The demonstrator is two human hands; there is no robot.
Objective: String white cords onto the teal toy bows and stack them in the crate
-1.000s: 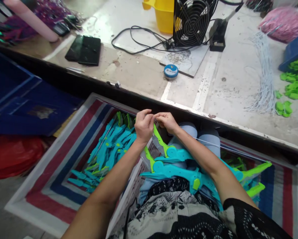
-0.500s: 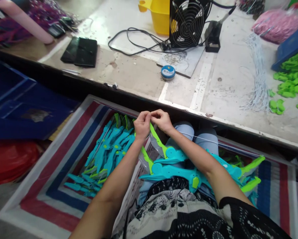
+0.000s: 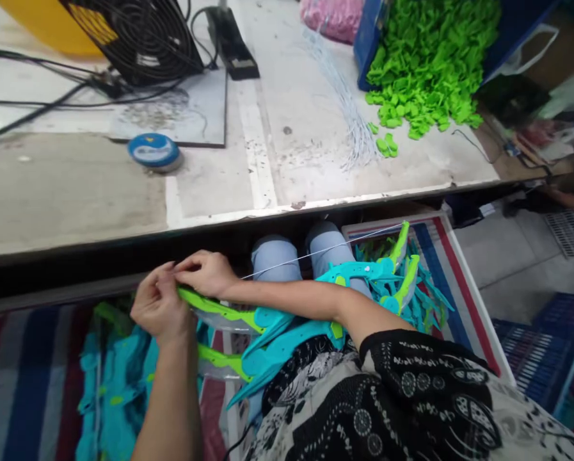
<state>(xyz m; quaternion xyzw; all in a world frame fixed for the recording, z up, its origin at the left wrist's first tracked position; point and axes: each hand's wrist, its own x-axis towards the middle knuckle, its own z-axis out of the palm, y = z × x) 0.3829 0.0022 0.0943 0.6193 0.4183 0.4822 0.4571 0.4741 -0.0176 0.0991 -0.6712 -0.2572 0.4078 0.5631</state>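
Note:
Across my lap lie two turquoise and lime-green toy bows (image 3: 287, 342), one in front of the other. A thin white string (image 3: 310, 254) runs taut from the far bow's right tip, over my knees, to my hands. My left hand (image 3: 162, 304) is closed in a pinch at that bow's left green tip. Touching it, my right hand (image 3: 207, 274) pinches with thumb and forefinger at the same spot. The string's end between my fingertips is hidden. More turquoise toy bows (image 3: 123, 378) lie in the striped container at my left.
On the bench (image 3: 310, 179) stand a black fan (image 3: 143, 38), a blue round tin (image 3: 155, 152) and a black stand (image 3: 232, 45). White strings (image 3: 347, 109) lie beside a blue bin (image 3: 369, 45) spilling green parts (image 3: 425, 70). A second striped container (image 3: 452, 282) holds bows at right.
The view has swung to the right, so the bench things and my hands appear further left. Both hands stay pinched together at the bow's left tip.

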